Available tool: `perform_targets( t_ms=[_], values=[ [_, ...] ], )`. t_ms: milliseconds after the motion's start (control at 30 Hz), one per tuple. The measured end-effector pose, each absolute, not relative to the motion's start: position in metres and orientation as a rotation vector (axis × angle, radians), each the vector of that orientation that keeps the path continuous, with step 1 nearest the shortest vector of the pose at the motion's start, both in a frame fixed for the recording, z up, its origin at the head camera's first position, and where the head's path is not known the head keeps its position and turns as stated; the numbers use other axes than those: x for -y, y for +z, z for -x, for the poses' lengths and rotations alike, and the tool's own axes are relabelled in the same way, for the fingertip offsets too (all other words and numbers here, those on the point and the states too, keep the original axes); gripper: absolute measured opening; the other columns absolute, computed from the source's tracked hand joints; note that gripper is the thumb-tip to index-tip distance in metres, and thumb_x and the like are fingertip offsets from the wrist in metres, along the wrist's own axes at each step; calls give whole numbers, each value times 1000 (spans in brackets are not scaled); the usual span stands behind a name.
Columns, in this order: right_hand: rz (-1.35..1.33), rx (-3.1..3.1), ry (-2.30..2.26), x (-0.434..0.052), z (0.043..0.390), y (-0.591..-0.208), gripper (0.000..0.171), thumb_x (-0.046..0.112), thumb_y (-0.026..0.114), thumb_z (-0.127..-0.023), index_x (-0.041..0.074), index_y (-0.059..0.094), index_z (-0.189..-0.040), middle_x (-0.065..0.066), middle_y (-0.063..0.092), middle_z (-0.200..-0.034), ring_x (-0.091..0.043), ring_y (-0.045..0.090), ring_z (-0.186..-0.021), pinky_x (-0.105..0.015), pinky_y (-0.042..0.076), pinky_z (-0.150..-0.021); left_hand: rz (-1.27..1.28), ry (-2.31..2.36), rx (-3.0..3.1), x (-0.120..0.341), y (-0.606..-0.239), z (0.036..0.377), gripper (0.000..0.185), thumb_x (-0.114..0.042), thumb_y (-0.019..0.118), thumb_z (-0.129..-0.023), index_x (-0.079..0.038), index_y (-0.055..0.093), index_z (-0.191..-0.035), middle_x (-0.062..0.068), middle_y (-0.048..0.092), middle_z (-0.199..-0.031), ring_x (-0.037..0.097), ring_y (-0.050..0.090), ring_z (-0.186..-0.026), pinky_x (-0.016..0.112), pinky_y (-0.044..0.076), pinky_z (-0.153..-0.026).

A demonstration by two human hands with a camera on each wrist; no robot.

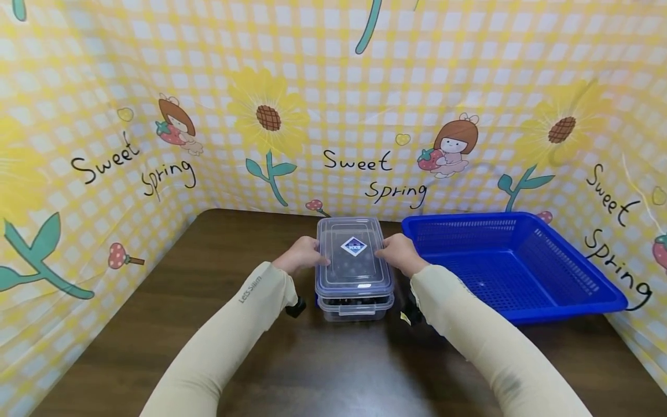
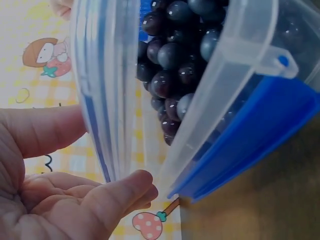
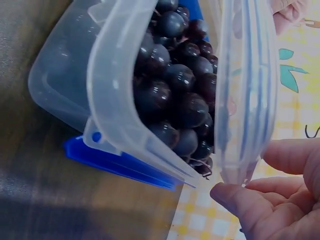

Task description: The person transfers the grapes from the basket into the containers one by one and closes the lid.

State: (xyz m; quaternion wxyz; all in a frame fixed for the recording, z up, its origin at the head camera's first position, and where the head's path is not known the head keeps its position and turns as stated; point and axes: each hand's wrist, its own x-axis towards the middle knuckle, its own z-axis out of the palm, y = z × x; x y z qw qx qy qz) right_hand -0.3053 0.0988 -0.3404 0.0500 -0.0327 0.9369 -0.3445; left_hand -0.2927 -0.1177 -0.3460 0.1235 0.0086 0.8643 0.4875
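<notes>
On the dark worktop (image 1: pixel 156 301), in front of a yellow checked backdrop (image 1: pixel 104 116) printed with sunflowers and the words "Sweet Spring", the left hand (image 1: pixel 298 255) takes the left edge of a clear lid (image 1: pixel 353 255); seen from the left wrist, its thumb and fingers (image 2: pixel 120 192) pinch that rim, so this grip is narrow and holding the lid. The lid sits just above a clear plastic box (image 1: pixel 355 304) at the middle of the worktop, and both wrist views show a gap between lid and box, with dark grapes (image 2: pixel 170 75) piled inside up to the brim. The right hand (image 1: pixel 398 253) mirrors the left on the lid's right edge, its fingertips (image 3: pixel 235 192) nipping the rim, likewise a narrow grip on the lid. To the right, near the box but apart from it, lies a blue basket (image 1: pixel 573 289). Judging from the open gap, the lid is being lifted off or set on; either way it would go best with both hands keeping the lid level and moving together, so one corner does not catch, and slowly enough that the box neither tips nor slides and no grapes roll out.
</notes>
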Motion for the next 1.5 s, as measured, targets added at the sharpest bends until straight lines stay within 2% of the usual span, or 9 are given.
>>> perform_targets(
  t_ms=[67,167,267,400,567,800,1067,1300,1500],
  values=[
    [81,-2844,-1029,-100,306,-343,15,6,66,-86,0,62,-72,3,37,-52,-11,37,-50,-21,30,-47,-20,1401,-2528,116,-349,294,29,6,65,-85,12,61,-112,19,68,-101,20,61,-85,38,50,-89],
    [56,-2824,-1031,-100,306,-345,26,5,66,-87,5,53,-64,4,30,-51,-10,33,-47,-22,28,-46,-16,1385,-2540,113,-353,294,27,7,66,-84,12,62,-110,18,67,-98,18,60,-81,36,52,-85],
    [54,-2813,-1052,-100,306,-348,36,3,66,-85,8,44,-57,4,28,-50,-10,29,-45,-22,26,-44,-8,1382,-2541,112,-354,294,26,8,65,-84,12,62,-110,18,67,-98,18,60,-80,34,53,-81],
    [75,-2815,-1061,-100,306,-351,46,0,66,-83,12,33,-52,4,26,-49,-9,25,-44,-21,24,-43,18,1376,-2539,111,-355,293,27,8,64,-85,12,61,-111,19,66,-100,21,62,-84,35,53,-83],
    [73,-2817,-1030,-100,305,-353,48,1,66,-84,12,32,-52,4,26,-49,-9,25,-43,-21,23,-43,21,1346,-2543,110,-356,293,23,8,64,-85,11,62,-108,18,67,-98,19,60,-80,36,52,-84],
    [111,-2833,-1016,-100,304,-354,48,0,64,-84,12,31,-51,4,26,-49,-8,23,-43,-20,22,-43,26,1328,-2548,110,-358,292,17,8,64,-86,10,64,-103,16,67,-94,16,58,-76,32,52,-77],
    [110,-2845,-964,-100,304,-354,47,2,65,-85,12,33,-51,4,27,-49,-9,26,-43,-20,23,-42,36,1319,-2538,109,-358,294,19,7,63,-86,10,63,-106,16,66,-95,17,59,-78,34,53,-79],
    [103,-2841,-942,-99,304,-354,46,3,64,-86,11,34,-52,3,28,-49,-9,27,-43,-21,24,-43,25,1337,-2528,110,-362,294,25,7,62,-87,10,62,-112,18,67,-101,18,60,-82,37,51,-87],
    [109,-2830,-918,-99,304,-354,46,4,62,-89,11,34,-53,2,29,-50,-10,28,-43,-21,25,-42,18,1383,-2521,110,-367,294,25,7,62,-87,11,61,-111,19,68,-101,18,61,-82,36,52,-85]
  ],
)
